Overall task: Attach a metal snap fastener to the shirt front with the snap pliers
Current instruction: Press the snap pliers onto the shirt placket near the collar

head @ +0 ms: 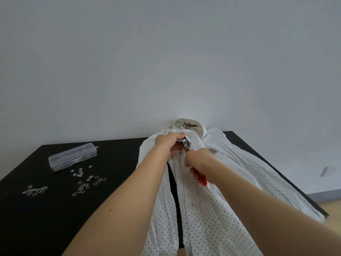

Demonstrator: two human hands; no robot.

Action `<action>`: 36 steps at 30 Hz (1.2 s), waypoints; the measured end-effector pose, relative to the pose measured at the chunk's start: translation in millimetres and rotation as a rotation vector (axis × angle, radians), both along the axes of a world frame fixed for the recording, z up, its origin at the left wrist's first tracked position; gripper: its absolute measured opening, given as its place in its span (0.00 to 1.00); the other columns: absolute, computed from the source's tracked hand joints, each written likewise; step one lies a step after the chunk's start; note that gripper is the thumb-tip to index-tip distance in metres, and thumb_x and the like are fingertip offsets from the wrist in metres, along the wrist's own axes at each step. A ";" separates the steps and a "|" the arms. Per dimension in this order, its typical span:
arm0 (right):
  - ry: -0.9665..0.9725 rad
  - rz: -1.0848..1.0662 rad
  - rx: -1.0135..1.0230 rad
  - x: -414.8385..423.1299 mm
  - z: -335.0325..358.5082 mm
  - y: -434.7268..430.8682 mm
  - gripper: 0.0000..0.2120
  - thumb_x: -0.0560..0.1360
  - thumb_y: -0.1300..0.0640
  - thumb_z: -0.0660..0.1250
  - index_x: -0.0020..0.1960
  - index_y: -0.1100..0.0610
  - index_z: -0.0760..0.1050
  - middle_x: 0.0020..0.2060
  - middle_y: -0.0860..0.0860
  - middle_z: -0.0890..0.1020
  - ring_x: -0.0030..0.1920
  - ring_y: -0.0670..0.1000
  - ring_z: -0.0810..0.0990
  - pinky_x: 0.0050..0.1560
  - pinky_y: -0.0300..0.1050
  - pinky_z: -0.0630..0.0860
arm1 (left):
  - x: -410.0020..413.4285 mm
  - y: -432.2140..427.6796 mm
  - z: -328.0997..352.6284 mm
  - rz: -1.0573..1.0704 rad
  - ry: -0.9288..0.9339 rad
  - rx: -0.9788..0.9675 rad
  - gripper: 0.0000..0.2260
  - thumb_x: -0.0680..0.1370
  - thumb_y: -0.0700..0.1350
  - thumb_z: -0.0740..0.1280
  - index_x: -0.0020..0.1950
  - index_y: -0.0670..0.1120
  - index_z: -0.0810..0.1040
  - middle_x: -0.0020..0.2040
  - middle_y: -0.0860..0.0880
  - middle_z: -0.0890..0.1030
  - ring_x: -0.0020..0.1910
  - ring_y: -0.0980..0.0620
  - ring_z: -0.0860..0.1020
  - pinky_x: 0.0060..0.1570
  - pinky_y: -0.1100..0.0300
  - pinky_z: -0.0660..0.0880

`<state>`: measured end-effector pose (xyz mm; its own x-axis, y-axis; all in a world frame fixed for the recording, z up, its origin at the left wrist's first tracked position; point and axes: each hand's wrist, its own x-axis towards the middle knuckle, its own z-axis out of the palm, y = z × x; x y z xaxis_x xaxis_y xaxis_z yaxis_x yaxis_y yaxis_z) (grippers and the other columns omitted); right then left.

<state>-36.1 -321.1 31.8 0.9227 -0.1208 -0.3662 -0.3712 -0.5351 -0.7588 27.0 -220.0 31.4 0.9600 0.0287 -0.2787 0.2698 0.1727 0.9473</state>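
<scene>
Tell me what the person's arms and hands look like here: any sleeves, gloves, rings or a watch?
Both arms are bare along their whole visible length: no sleeves, no gloves. The left hand and right hand show no watch or bracelet at the wrists, and I can see no rings, though most of the fingers are curled out of sight. The left forearm carries one small dark mole.

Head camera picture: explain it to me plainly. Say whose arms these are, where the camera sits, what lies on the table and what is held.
There is no machine here. One camera, worn on a person's head, looks down at their own bare arms. A white dotted shirt lies open on a black table by a wall. The right hand grips red-handled snap pliers, whose metal head meets the shirt front near the collar. The left hand holds the fabric there. To the left sit a clear plastic box and loose metal snap parts.
</scene>
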 end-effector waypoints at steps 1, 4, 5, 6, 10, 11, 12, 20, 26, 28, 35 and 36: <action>0.010 0.010 0.025 0.5 1.5 -1.6 0.05 0.69 0.66 0.58 0.36 0.64 0.70 0.24 0.57 0.72 0.21 0.53 0.69 0.25 0.42 0.70 | -0.2 1.3 -1.1 -0.013 0.006 -0.013 0.10 0.73 0.42 0.73 0.49 0.38 0.78 0.38 0.43 0.82 0.33 0.49 0.81 0.33 0.58 0.82; 0.073 0.051 0.185 -1.0 7.8 -6.0 0.02 0.72 0.66 0.58 0.44 0.63 0.69 0.27 0.56 0.72 0.25 0.53 0.70 0.31 0.44 0.71 | -0.4 5.5 -2.9 -0.035 0.034 -0.080 0.08 0.77 0.44 0.69 0.46 0.38 0.77 0.40 0.42 0.82 0.35 0.48 0.82 0.32 0.57 0.82; 0.103 0.059 0.244 -2.2 9.4 -7.9 0.02 0.73 0.66 0.59 0.46 0.63 0.69 0.29 0.55 0.73 0.27 0.53 0.72 0.33 0.45 0.73 | -0.2 5.7 -3.2 -0.039 0.041 -0.080 0.08 0.77 0.43 0.68 0.47 0.38 0.77 0.39 0.42 0.82 0.35 0.48 0.82 0.29 0.58 0.81; 0.126 0.061 0.301 -3.4 10.1 -10.0 0.03 0.73 0.65 0.60 0.47 0.63 0.70 0.31 0.56 0.74 0.29 0.53 0.73 0.35 0.46 0.75 | -0.2 4.8 -3.9 -0.041 0.045 -0.064 0.08 0.77 0.43 0.68 0.49 0.37 0.77 0.39 0.42 0.82 0.35 0.49 0.81 0.26 0.58 0.80; 0.175 0.077 0.451 -2.5 10.7 -14.1 0.09 0.73 0.61 0.64 0.50 0.64 0.74 0.38 0.60 0.78 0.36 0.57 0.78 0.45 0.54 0.80 | 0.7 1.9 -6.2 -0.011 0.037 -0.015 0.15 0.77 0.43 0.69 0.59 0.36 0.76 0.43 0.44 0.82 0.37 0.50 0.81 0.27 0.56 0.81; 0.182 0.083 0.460 -2.1 11.1 -14.7 0.09 0.73 0.60 0.64 0.50 0.65 0.74 0.39 0.60 0.79 0.37 0.58 0.79 0.47 0.55 0.80 | 1.2 2.5 -6.5 -0.002 0.038 -0.013 0.15 0.77 0.43 0.69 0.59 0.36 0.76 0.45 0.43 0.82 0.37 0.50 0.81 0.28 0.56 0.81; 0.189 0.087 0.467 -1.6 11.1 -15.1 0.10 0.73 0.59 0.64 0.51 0.65 0.74 0.39 0.61 0.79 0.38 0.59 0.79 0.49 0.55 0.80 | 1.8 3.1 -6.6 0.005 0.040 -0.009 0.15 0.76 0.43 0.69 0.59 0.36 0.76 0.46 0.43 0.82 0.37 0.50 0.81 0.28 0.56 0.81; 0.193 0.081 0.470 0.1 8.5 -15.1 0.13 0.75 0.56 0.63 0.53 0.65 0.74 0.40 0.61 0.80 0.39 0.59 0.81 0.46 0.53 0.80 | 3.2 3.3 -6.5 0.009 0.027 -0.005 0.17 0.74 0.41 0.72 0.60 0.37 0.77 0.47 0.43 0.82 0.37 0.50 0.81 0.29 0.56 0.81; 0.176 0.073 0.453 -0.1 5.9 -13.6 0.15 0.75 0.54 0.64 0.55 0.64 0.74 0.42 0.62 0.81 0.41 0.60 0.81 0.50 0.55 0.80 | 7.4 1.0 -8.9 0.034 0.008 0.096 0.17 0.72 0.37 0.73 0.59 0.34 0.77 0.53 0.40 0.83 0.38 0.50 0.81 0.27 0.56 0.81; 0.173 0.064 0.449 -0.1 4.7 -12.8 0.16 0.75 0.53 0.64 0.56 0.65 0.74 0.42 0.62 0.81 0.41 0.60 0.82 0.49 0.55 0.80 | 8.8 -0.9 -8.9 0.058 -0.014 0.191 0.15 0.71 0.36 0.73 0.57 0.34 0.79 0.50 0.40 0.82 0.41 0.48 0.81 0.39 0.49 0.82; 0.212 0.030 0.528 -0.4 4.8 -12.1 0.13 0.76 0.54 0.62 0.51 0.64 0.73 0.38 0.61 0.79 0.35 0.58 0.79 0.39 0.51 0.80 | 10.4 -2.9 -9.2 0.082 -0.009 0.103 0.06 0.74 0.32 0.68 0.51 0.35 0.76 0.41 0.42 0.78 0.35 0.50 0.77 0.27 0.58 0.81; 0.215 0.024 0.539 -0.2 4.8 -12.6 0.13 0.76 0.54 0.62 0.51 0.64 0.73 0.37 0.60 0.78 0.35 0.57 0.78 0.40 0.51 0.80 | 9.8 -2.0 -9.6 0.082 0.001 0.045 0.06 0.76 0.32 0.67 0.52 0.35 0.75 0.40 0.43 0.77 0.34 0.52 0.77 0.26 0.59 0.80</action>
